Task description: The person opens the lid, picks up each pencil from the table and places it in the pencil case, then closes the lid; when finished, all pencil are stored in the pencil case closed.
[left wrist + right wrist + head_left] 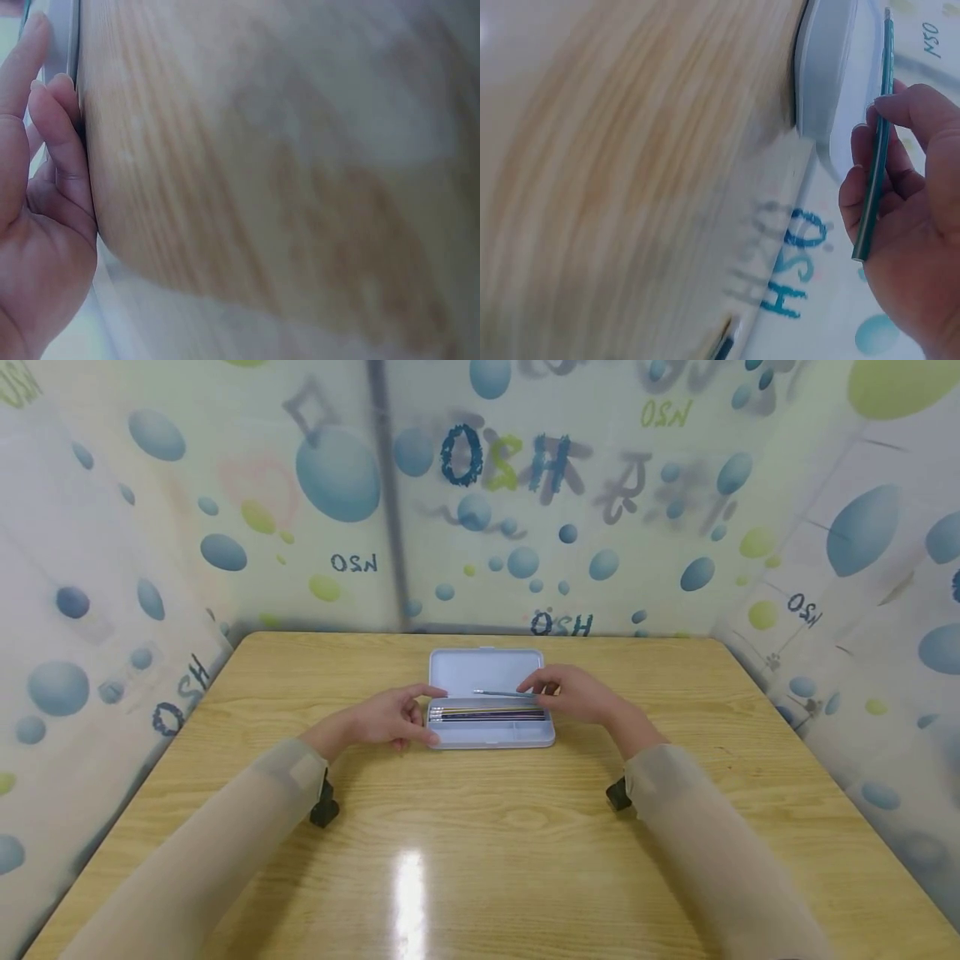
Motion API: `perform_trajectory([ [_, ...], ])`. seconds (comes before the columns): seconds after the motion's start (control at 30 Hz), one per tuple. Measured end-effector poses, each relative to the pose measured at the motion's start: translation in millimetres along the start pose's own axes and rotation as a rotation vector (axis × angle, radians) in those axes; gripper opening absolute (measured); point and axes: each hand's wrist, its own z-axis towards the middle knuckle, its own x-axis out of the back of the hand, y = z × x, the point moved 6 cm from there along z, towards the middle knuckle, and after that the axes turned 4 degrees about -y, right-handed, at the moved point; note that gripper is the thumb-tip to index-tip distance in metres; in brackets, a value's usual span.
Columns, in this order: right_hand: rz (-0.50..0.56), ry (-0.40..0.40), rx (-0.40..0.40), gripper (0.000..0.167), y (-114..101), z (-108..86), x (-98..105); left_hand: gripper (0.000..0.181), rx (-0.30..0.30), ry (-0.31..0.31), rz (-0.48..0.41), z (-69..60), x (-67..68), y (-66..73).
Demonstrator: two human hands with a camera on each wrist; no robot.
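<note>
A pale pencil case (491, 745) lies on the table with its lid (480, 670) raised at the back. Several pencils (487, 714) lie side by side in its base. At the case's left end, my left hand (390, 717) holds it between thumb and index finger, the thumb at the front corner and the index near the hinge. My right hand (573, 693) pinches a dark green pencil (877, 157) above the case's right half. In the right wrist view, its unsharpened end points toward the palm. The left wrist view shows the left fingers (56, 124) beside the case wall.
The wooden table (487, 843) extends to both sides and in front of the case. Patterned walls (480, 552) enclose its back and sides. Each wrist wears a small black camera (324, 806).
</note>
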Motion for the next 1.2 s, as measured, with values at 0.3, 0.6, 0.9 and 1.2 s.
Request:
perform_trajectory([
  [0.3,-0.012,-0.040,0.003,0.026,-15,21.7,-13,0.089,0.002,-0.003,-0.007,1.4,0.9,1.8],
  [0.6,-0.038,-0.059,0.014,0.026,-24,34.7,-24,0.087,0.012,-0.003,0.011,3.4,1.6,0.4],
  [0.9,-0.054,-0.067,0.048,0.026,-31,42.8,-31,0.087,0.024,-0.001,0.020,2.7,1.0,0.5],
  [1.2,-0.071,-0.081,0.053,0.026,-33,47.8,-35,0.088,0.022,0.001,0.003,2.2,1.9,-0.8],
])
